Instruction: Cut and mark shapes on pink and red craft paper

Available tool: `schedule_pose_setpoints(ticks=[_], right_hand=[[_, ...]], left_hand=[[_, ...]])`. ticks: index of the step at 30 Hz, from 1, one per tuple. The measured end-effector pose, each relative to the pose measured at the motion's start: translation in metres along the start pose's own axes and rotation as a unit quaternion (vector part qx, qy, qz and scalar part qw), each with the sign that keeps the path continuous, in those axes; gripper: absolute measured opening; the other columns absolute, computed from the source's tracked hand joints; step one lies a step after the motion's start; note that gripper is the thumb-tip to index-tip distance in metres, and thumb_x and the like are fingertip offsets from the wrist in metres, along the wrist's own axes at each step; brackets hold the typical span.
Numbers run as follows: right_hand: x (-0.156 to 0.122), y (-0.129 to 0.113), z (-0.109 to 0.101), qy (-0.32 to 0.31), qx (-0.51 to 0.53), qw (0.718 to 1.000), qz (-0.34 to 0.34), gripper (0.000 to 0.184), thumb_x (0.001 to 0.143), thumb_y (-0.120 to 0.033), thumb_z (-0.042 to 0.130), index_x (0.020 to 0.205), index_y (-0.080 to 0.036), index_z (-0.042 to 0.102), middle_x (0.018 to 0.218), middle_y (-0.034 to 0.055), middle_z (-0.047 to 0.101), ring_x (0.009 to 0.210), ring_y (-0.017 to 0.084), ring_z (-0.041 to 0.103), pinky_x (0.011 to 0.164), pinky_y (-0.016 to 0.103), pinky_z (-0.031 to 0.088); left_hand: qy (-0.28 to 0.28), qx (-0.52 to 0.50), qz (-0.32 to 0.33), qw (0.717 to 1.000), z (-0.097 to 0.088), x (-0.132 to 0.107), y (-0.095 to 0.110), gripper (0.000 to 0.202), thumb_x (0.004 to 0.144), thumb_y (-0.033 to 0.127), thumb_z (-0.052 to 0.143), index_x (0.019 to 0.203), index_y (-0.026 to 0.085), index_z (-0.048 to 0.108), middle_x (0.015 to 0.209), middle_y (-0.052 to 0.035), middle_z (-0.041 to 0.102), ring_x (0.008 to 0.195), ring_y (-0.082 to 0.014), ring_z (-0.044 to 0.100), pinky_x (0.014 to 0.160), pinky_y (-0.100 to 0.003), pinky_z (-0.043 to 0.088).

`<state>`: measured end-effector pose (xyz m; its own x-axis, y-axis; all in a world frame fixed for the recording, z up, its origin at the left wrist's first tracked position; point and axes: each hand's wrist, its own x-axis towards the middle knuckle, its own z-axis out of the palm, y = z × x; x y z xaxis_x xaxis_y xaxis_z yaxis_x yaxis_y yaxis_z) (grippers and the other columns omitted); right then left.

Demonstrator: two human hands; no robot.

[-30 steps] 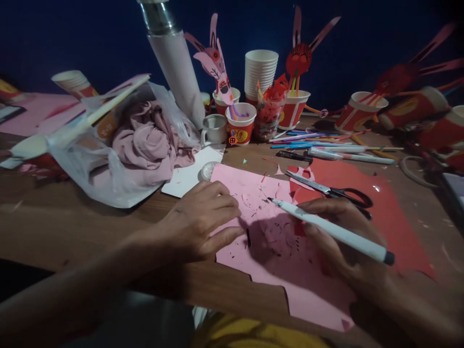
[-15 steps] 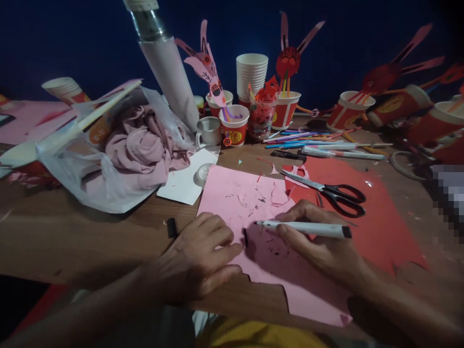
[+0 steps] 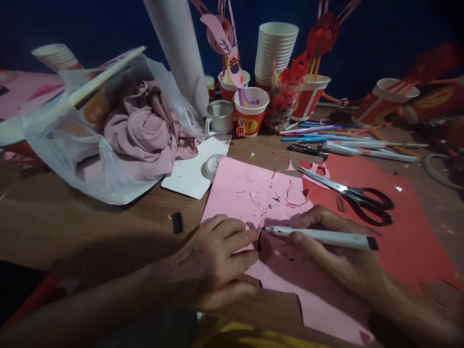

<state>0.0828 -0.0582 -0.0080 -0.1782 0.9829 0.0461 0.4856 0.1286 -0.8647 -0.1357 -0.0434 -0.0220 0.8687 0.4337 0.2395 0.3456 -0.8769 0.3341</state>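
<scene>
My right hand (image 3: pixel 339 256) is closed around a white marker pen (image 3: pixel 322 236), its tip pointing left just above the pink paper sheet (image 3: pixel 253 193). My left hand (image 3: pixel 213 258) rests on the sheet's near left corner, fingers curled, fingertips beside a small black strip (image 3: pixel 258 242) close to the pen tip. Whether those fingers pinch the strip I cannot tell. Small black and pink scraps lie scattered on the pink sheet. A black pen cap (image 3: pixel 177 222) lies on the wooden table (image 3: pixel 72 227) left of my left hand.
Black-handled scissors (image 3: pixel 353 193) lie on red paper (image 3: pixel 406 227) at right. Behind are pens (image 3: pixel 326 140), red paper cups (image 3: pixel 251 116) with paper figures, a stack of white cups (image 3: pixel 274 48), a metal mug (image 3: pixel 220 117), a white roll (image 3: pixel 181 53), and a plastic bag with pink cloth (image 3: pixel 141 130).
The pen has swung from a raised slant to lying nearly level, tip by my left fingertips. My left hand slid toward me along the pink sheet. The camera moved closer and lower.
</scene>
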Motion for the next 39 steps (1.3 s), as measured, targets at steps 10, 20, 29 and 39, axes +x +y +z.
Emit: schedule_pose_setpoints(ticks=[10, 20, 29, 39], right_hand=[[-0.0004, 0.0017, -0.0015, 0.018, 0.040, 0.999, -0.014, 0.008, 0.077, -0.022, 0.057, 0.069, -0.022, 0.054, 0.056, -0.0016, 0.065, 0.046, 0.012, 0.059, 0.038, 0.020, 0.046], [0.0014, -0.0003, -0.0015, 0.041, 0.026, 0.998, -0.032, 0.009, 0.075, -0.020, 0.058, 0.068, -0.023, 0.054, 0.054, -0.0022, 0.063, 0.043, 0.011, 0.057, 0.035, 0.019, 0.045], [-0.0011, 0.0033, -0.0030, 0.044, 0.018, 0.997, -0.062, 0.008, 0.076, -0.017, 0.057, 0.074, -0.024, 0.055, 0.056, -0.0020, 0.063, 0.044, 0.011, 0.057, 0.036, 0.020, 0.045], [0.0016, 0.0007, 0.0064, 0.029, -0.086, 0.993, -0.076, 0.008, 0.073, -0.023, 0.058, 0.066, -0.021, 0.055, 0.058, 0.0002, 0.063, 0.050, 0.014, 0.059, 0.046, 0.025, 0.047]], left_hand=[[0.002, -0.001, -0.039, 0.999, 0.0003, -0.0005, 0.0026, 0.033, 0.082, 0.043, 0.046, 0.092, 0.015, 0.061, 0.095, -0.0111, 0.057, 0.088, -0.0249, 0.047, 0.070, -0.040, 0.039], [0.004, -0.001, -0.040, 0.999, 0.0029, -0.0010, 0.0026, 0.030, 0.081, 0.041, 0.049, 0.090, 0.015, 0.062, 0.118, -0.0123, 0.053, 0.106, -0.0292, 0.042, 0.080, -0.045, 0.037], [0.002, -0.033, -0.054, 0.998, 0.0048, -0.0034, -0.0009, 0.032, 0.079, 0.045, 0.050, 0.093, 0.018, 0.061, 0.120, -0.0142, 0.049, 0.107, -0.0299, 0.040, 0.081, -0.048, 0.036], [-0.011, -0.053, -0.070, 0.996, -0.0001, -0.0034, -0.0004, 0.040, 0.080, 0.049, 0.048, 0.102, 0.017, 0.058, 0.121, -0.0122, 0.050, 0.109, -0.0289, 0.039, 0.086, -0.045, 0.033]])
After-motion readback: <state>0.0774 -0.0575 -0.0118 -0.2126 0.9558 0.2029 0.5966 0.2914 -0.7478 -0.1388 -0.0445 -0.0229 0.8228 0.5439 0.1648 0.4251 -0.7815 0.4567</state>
